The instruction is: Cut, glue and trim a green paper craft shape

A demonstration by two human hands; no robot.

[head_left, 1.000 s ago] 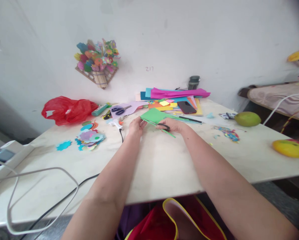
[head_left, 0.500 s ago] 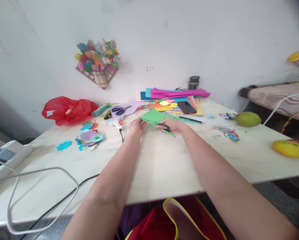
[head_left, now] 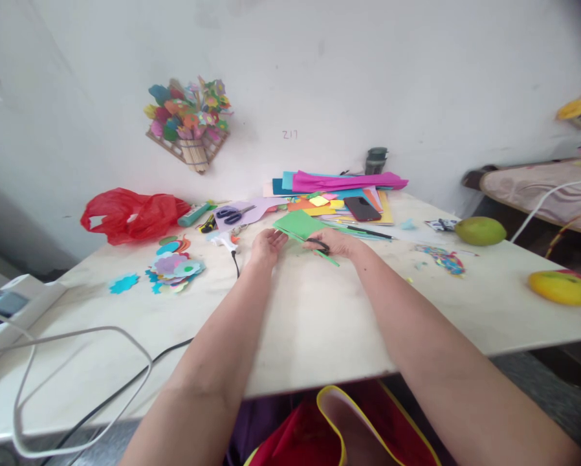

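Observation:
A green paper sheet (head_left: 297, 223) lies tilted between my hands, with a narrow green strip (head_left: 330, 259) hanging off its lower edge. My right hand (head_left: 336, 242) is closed around the dark handles of a pair of scissors (head_left: 318, 244); the blades are at the paper's near edge and mostly hidden. At the paper's left corner is my left hand (head_left: 270, 244), palm partly up, with its fingers stretched out beside the edge.
On the left are cut paper flowers (head_left: 174, 266), a white glue gun (head_left: 226, 242), dark-blue scissors (head_left: 235, 213) and a red plastic bag (head_left: 132, 217). Behind lie coloured sheets (head_left: 346, 182) and a phone (head_left: 362, 208). Two mangoes (head_left: 481, 231) (head_left: 563, 288) rest at right.
The fingers of my left hand have loosened and spread at the paper's corner. My right hand and the scissors have hardly moved.

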